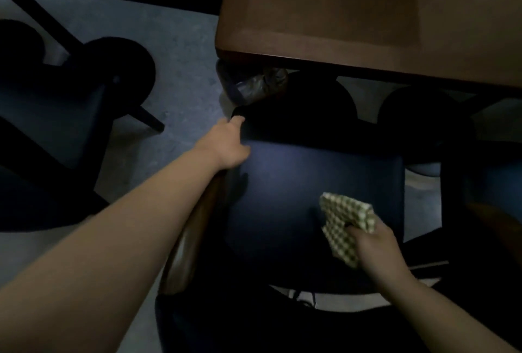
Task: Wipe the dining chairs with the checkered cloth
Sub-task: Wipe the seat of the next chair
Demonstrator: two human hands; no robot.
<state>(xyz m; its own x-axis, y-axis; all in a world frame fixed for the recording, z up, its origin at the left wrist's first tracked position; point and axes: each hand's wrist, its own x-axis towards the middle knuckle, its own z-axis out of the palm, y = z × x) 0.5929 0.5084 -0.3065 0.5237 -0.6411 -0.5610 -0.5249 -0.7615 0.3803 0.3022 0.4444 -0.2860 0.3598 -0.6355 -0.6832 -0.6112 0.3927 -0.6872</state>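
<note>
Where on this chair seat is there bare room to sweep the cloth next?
The dark chair seat is bare between the left hand, which grips the back-left corner, and the checkered cloth, held by the right hand at the right front. The middle and left front are open. The far edge is crowded: the wooden table overhangs there.
</note>
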